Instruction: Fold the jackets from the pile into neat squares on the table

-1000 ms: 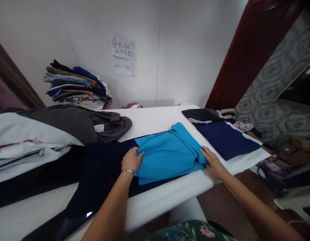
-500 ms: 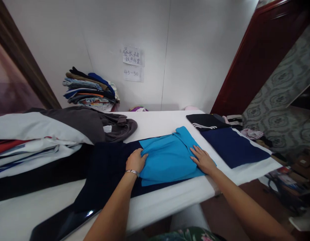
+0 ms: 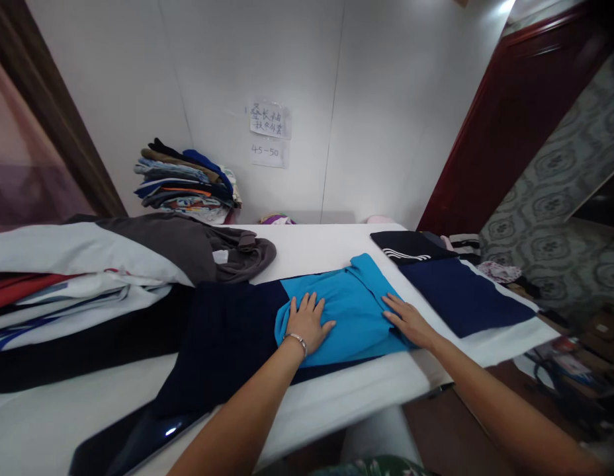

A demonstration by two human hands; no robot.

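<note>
1. Blue garment point(image 3: 351, 314): one, partly folded and creased; lies on the front part of the table, atop a dark navy garment point(image 3: 222, 337), with a folded band across its right end.
2. Left hand point(image 3: 309, 324): palm down on the left part of the blue garment, fingers spread, gripping nothing; bracelet point(image 3: 298, 342) at the wrist.
3. Right hand point(image 3: 406, 320): laid on the right end of the blue garment, fingers outstretched and slightly parted, no grip seen.
4. Table point(image 3: 317, 241): white top, beneath the clothes.
5. Folded navy garment point(image 3: 463, 294): to the right, near the right hand, apart from the blue garment.
6. Black garment point(image 3: 406, 246): folded, white stripes, just behind the folded navy garment.
7. Brownish-grey garment point(image 3: 161, 244): loosely heaped, left, beside white clothes point(image 3: 113, 291).
8. Stack of clothes point(image 3: 185, 182): mixed colours, against the wall point(image 3: 386, 112).
9. Paper notes point(image 3: 270, 120): two, handwritten, on the wall; lower one reads "45-50".
</note>
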